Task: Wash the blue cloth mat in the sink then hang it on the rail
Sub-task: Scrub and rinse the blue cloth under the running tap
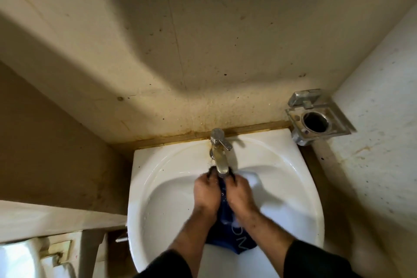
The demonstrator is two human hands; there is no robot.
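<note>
The blue cloth mat (228, 236) is bunched up in the white sink (158, 178), with pale lettering on its lower part. My left hand (206, 194) and my right hand (240, 195) grip it side by side, just below the spout of the metal tap (220, 153). Most of the mat is hidden between and under my hands; a white part (252, 179) shows by my right fingers. No rail is in view.
A metal wall holder (316, 117) with a round hole is fixed at the right, above the sink's corner. Stained beige walls close in behind and on both sides. A white toilet cistern (27, 257) stands at the lower left.
</note>
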